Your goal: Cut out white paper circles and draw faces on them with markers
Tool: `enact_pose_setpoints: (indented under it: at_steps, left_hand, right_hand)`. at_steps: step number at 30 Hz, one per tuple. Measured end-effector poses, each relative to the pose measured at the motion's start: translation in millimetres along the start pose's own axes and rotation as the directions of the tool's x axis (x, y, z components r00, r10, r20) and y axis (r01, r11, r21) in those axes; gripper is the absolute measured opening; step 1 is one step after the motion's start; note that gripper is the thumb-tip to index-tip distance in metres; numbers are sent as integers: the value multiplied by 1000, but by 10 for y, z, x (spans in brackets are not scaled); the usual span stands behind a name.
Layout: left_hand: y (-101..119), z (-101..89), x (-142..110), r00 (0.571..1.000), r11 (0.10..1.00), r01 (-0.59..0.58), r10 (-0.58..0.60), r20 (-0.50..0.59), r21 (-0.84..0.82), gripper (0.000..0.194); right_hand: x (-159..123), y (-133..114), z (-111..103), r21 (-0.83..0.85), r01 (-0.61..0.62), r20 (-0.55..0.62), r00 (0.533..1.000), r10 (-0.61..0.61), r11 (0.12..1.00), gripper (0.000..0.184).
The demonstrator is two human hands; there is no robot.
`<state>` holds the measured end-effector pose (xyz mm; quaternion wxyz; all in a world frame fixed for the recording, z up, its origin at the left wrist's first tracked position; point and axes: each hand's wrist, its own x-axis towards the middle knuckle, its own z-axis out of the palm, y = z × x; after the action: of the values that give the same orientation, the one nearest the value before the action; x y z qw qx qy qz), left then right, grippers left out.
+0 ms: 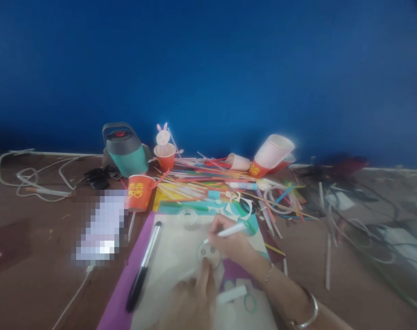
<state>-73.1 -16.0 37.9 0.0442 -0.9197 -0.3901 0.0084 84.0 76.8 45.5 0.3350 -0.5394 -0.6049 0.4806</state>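
My right hand (225, 236) is closed around a slim white marker (230, 230), its tip at the upper edge of a small round face drawing (208, 252). The face has two dark eyes and a thin green outline. My left hand (191, 300) rests below it, a finger stretched out and pressing on the lower part of the drawing; its other fingers are blurred. Beneath both hands lies white paper (170, 266) on a purple sheet (113, 300). A black-and-silver marker (144, 266) lies left of my hands. By my right forearm are a short white piece (232, 294) and a green ring outline (250, 303).
A pixelated phone (101, 229) lies left, with a cable attached. Behind stand a teal jug (127, 153), an orange cup (139, 193), a cup with a paper rabbit (164, 158) and stacked paper cups (272, 153). Straws (194, 176) and tangled cables (363, 238) spread around.
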Motion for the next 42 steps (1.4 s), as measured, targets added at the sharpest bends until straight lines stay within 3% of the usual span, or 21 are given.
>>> enact_pose_setpoints:
  at_steps: [5, 11, 25, 37, 42]
  left_hand:
    - [15, -1, -3, 1000, 1000, 11, -11, -6, 27, 42]
    - [20, 71, -19, 1000, 998, 13, -13, -6, -59, 45]
    - [25, 71, 5, 1000, 1000, 6, -6, -8, -21, 42]
    - [12, 50, 5, 1000, 1000, -22, 22, -5, 7, 43]
    - [35, 12, 7, 1000, 999, 28, -29, 10, 28, 44]
  right_hand:
    - [-35, 27, 28, -44, 45, -70, 996, -48, 998, 23]
    - [-51, 24, 47, -101, 63, -39, 997, -67, 993, 24]
    - [-43, 40, 42, -165, 85, -7, 996, -87, 983, 23]
    - [-44, 9, 56, -106, 42, -78, 996, -50, 994, 23]
    - [-44, 46, 47, -98, 59, -33, 997, -63, 993, 24]
